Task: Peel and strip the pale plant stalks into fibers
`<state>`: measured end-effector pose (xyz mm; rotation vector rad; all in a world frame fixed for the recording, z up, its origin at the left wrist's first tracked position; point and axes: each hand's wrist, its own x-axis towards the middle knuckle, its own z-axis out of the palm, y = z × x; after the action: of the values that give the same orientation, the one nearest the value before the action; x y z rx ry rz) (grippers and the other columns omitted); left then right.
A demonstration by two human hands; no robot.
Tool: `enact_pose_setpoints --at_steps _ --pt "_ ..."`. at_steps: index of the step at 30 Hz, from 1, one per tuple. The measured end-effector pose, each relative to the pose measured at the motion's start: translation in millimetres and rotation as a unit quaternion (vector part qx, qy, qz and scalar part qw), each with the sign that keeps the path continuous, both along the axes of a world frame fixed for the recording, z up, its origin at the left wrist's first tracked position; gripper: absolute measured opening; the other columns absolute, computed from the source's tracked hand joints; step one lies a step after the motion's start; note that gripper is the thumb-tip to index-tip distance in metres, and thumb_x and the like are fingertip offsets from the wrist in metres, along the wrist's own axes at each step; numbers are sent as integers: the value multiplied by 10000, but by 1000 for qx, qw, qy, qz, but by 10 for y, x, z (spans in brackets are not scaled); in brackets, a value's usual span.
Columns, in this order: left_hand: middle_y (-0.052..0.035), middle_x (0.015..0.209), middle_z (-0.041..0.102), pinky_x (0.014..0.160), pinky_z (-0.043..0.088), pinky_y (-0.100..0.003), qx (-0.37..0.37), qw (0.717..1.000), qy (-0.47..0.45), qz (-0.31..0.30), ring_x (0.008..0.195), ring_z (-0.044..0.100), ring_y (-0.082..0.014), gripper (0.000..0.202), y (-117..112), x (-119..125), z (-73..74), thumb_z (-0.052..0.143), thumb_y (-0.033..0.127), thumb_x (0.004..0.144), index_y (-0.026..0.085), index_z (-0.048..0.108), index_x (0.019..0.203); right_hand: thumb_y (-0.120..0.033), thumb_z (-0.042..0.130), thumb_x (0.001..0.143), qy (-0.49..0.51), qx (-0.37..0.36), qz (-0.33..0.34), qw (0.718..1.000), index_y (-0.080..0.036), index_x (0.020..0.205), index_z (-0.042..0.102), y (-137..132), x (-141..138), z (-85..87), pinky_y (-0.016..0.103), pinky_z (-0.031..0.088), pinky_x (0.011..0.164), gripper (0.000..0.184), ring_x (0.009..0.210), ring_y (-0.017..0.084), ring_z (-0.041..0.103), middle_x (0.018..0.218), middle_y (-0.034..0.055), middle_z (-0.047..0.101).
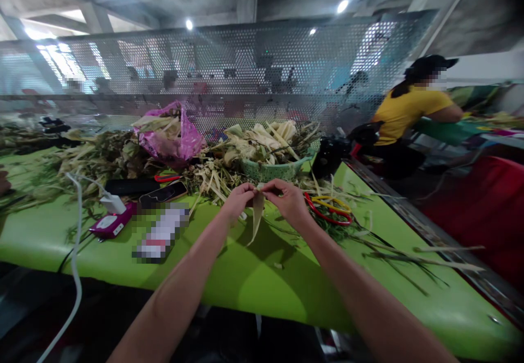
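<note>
Between my two hands hangs a pale dried husk strip (pixel 256 218), its narrow end pointing down over the green tabletop. My left hand (pixel 239 199) pinches it at the top from the left. From the other side my right hand (pixel 286 198) pinches the same top end, fingertips almost touching those of the left. Just beyond the hands stands a green basket (pixel 270 172) heaped with dried husks (pixel 272 139). Scissors with red and yellow handles (pixel 331 207) lie on green strands right of my right hand.
At left are a pink plastic bag (pixel 170 136) of husks, a phone (pixel 164 194), a blurred-out flat item (pixel 161 233) and a purple power strip (pixel 112 221) with a white cable (pixel 77 259). Long stalks (pixel 413 259) cross the right edge. A person in yellow (pixel 409 112) sits beyond.
</note>
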<state>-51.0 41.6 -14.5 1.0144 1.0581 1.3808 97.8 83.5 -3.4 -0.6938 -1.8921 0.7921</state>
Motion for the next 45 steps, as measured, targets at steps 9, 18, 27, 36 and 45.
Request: enact_pose_setpoints --at_steps 9,18,27,36,45 --pt "15 641 538 604 451 -226 11 999 -36 -19 581 521 -92 208 -22 -22 26 646 325 679 161 520 708 -241 606 753 -23 48 -23 998 -207 777 686 -2 11 4 318 480 729 90 755 197 630 787 38 688" --pt "21 599 533 557 402 -205 3 1000 6 0 547 498 -81 199 -15 0 33 655 314 658 160 532 683 -222 615 745 -44 49 -38 997 -218 796 706 -25 16 36 327 494 713 105 738 201 645 791 40 709" --pt "33 613 537 600 412 -218 51 997 61 24 590 498 -90 142 25 -28 14 629 263 683 161 539 721 -367 661 729 41 -149 37 987 -174 874 707 5 46 74 297 493 694 246 712 164 613 794 42 698" --pt "26 660 554 635 397 -225 101 988 113 26 629 501 -93 213 89 -62 -73 651 339 718 151 565 771 -433 735 630 33 -189 41 981 -165 759 674 68 29 12 284 483 625 304 610 140 559 674 14 648" --pt "30 638 568 637 446 -240 29 999 22 -11 582 528 -86 251 20 -33 -1 725 316 650 148 565 745 -369 663 699 -21 -83 -4 996 -180 751 644 39 21 16 277 435 594 197 601 150 544 652 9 622"
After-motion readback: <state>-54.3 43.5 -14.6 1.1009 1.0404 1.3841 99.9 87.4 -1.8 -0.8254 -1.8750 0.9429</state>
